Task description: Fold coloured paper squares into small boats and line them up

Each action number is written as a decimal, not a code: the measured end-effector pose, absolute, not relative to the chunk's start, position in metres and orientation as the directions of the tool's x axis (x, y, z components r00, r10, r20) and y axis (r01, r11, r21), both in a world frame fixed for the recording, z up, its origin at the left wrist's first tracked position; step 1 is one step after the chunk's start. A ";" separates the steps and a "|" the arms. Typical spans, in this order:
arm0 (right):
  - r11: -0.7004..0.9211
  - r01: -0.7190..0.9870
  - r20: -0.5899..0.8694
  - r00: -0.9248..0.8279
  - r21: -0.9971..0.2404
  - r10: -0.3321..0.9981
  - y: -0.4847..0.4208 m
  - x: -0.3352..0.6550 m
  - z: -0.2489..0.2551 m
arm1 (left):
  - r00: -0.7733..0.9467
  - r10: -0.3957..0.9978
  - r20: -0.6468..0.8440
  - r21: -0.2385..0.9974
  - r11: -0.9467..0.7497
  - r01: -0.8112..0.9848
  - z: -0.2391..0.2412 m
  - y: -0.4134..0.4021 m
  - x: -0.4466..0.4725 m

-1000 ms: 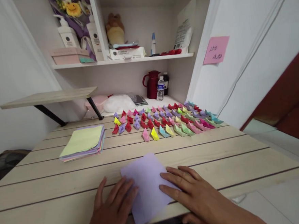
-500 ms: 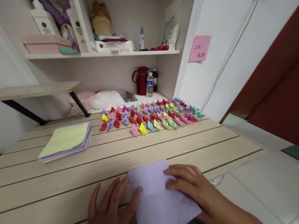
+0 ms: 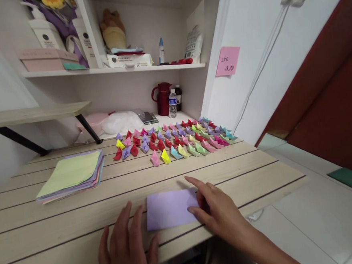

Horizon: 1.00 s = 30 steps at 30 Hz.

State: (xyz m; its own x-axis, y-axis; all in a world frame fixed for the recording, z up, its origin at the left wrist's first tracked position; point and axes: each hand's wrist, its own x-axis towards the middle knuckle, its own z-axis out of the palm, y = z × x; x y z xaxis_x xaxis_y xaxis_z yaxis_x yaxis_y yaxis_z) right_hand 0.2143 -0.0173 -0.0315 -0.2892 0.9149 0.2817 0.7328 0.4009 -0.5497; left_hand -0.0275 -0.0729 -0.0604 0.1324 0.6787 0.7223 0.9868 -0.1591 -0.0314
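A lilac sheet of paper [image 3: 169, 209], folded into a rectangle, lies flat near the front edge of the wooden table [image 3: 251, 171]. My right hand [image 3: 214, 205] rests on the sheet's right end with its fingers stretched out and the index finger at the far corner. Just left of the sheet, my left hand [image 3: 126, 244] lies flat on the table with its fingers spread, holding nothing. Further back stand rows of small folded paper boats [image 3: 173, 140] in many colours.
A stack of coloured paper sheets [image 3: 70, 173] lies at the table's left. Behind the table, a lower shelf holds a red jug [image 3: 162, 99] and a water bottle [image 3: 172, 103]. An upper shelf [image 3: 114, 70] carries bottles and boxes. A pink sticky note [image 3: 227, 60] hangs on the wall.
The lilac sheet has been folded in half, from a large square hanging over the table edge into a smaller rectangle lying on the table. My left hand has come off the paper.
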 end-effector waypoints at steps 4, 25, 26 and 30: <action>0.441 0.766 0.286 -0.341 -0.468 0.896 -0.019 0.212 -0.030 | 0.212 0.498 0.841 -0.078 -0.277 0.958 -0.055 -0.077 0.012; 0.740 0.508 0.308 -0.688 -0.441 0.657 -0.025 0.249 -0.023 | 0.330 0.548 0.768 -0.070 -0.440 0.895 -0.094 -0.089 0.021; 0.726 0.507 0.324 -0.666 -0.464 0.672 -0.022 0.248 -0.024 | 0.328 0.554 0.765 -0.075 -0.430 0.900 -0.090 -0.088 0.021; 0.649 0.543 0.339 -0.566 -0.533 0.752 -0.006 0.242 -0.026 | 0.355 0.598 0.718 -0.147 -0.368 0.918 -0.079 -0.082 0.019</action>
State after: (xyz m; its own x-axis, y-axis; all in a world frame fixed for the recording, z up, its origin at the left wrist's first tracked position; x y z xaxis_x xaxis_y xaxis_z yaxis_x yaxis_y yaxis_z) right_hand 0.2424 -0.0065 -0.0263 -0.5660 0.7515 0.3388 0.5426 0.6491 -0.5332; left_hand 0.0186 -0.0817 -0.0795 0.3551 0.5984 0.7182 0.9180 -0.3682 -0.1471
